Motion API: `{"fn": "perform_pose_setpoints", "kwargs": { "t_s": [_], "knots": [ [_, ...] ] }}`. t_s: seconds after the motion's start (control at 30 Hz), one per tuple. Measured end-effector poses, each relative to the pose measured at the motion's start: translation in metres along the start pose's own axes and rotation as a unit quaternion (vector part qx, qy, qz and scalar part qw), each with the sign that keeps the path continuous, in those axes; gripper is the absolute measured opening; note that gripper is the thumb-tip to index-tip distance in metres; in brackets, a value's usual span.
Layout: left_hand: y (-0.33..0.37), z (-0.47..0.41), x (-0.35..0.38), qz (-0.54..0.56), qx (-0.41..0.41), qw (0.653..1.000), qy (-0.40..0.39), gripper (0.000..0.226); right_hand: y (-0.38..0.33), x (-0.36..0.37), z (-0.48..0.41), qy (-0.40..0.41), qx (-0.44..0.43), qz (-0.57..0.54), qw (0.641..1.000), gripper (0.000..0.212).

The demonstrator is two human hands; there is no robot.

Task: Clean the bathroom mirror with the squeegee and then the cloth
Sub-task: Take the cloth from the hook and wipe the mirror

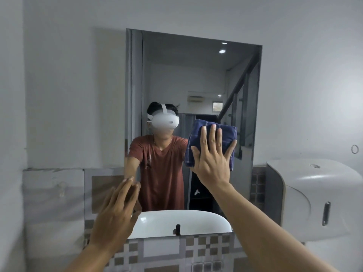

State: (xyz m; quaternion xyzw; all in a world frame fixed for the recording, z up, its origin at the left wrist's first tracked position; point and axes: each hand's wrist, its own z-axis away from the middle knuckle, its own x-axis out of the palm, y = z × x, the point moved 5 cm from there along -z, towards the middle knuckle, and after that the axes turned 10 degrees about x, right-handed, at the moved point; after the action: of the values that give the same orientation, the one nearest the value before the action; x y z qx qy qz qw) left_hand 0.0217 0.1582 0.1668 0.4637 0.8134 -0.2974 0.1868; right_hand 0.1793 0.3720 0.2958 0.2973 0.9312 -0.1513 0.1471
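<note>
Pressing under right hand (flat): cloth

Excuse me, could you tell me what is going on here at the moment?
A person is wiping the bathroom mirror. Their right hand presses a folded blue checked cloth flat against the glass with spread fingers. The left hand is empty, raised near the mirror's lower left corner. No squeegee is in view.

Wall-mounted mirror with a cloth on its glass

The folded blue checked cloth lies flat against the mirror's right side, about mid-height, pressed there by the right hand with fingers spread; white wall surrounds the mirror
</note>
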Motion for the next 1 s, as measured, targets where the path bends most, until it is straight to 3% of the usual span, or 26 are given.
{"fn": "perform_pose_setpoints", "kwargs": {
  "t_s": [0.13,0.23,0.47,0.7,0.83,0.93,1.0],
  "knots": [
    [0.001,0.003,0.002,-0.011,0.022,1.0,0.017,0.052,-0.047,0.004,-0.001,-0.004,-0.054,-0.003,0.999,0.064],
    [0.002,0.002,0.001,0.018,0.002,1.0,0.019,0.079,-0.086,0.005,0.001,-0.005,-0.105,0.001,0.994,0.062],
    [0.001,0.009,-0.002,0.049,-0.017,0.998,0.026,0.079,-0.161,0.016,0.018,-0.008,-0.239,0.02,0.971,0.057],
    [0.001,0.017,0.004,0.049,-0.024,0.998,0.032,0.078,-0.138,0.027,0.051,-0.043,-0.347,0.023,0.937,0.054],
    [0.007,0.021,0.012,0.002,-0.005,0.999,0.042,0.047,-0.103,0.031,0.066,-0.065,-0.347,0.047,0.935,0.056],
    [0.011,0.022,0.014,-0.018,-0.007,0.999,0.027,0.053,-0.073,0.025,0.066,-0.06,-0.308,0.044,0.949,0.054],
    [0.014,0.017,0.014,-0.019,-0.019,1.0,0.004,0.07,-0.053,0.022,0.063,-0.058,-0.284,0.047,0.956,0.055]
  ]
}}
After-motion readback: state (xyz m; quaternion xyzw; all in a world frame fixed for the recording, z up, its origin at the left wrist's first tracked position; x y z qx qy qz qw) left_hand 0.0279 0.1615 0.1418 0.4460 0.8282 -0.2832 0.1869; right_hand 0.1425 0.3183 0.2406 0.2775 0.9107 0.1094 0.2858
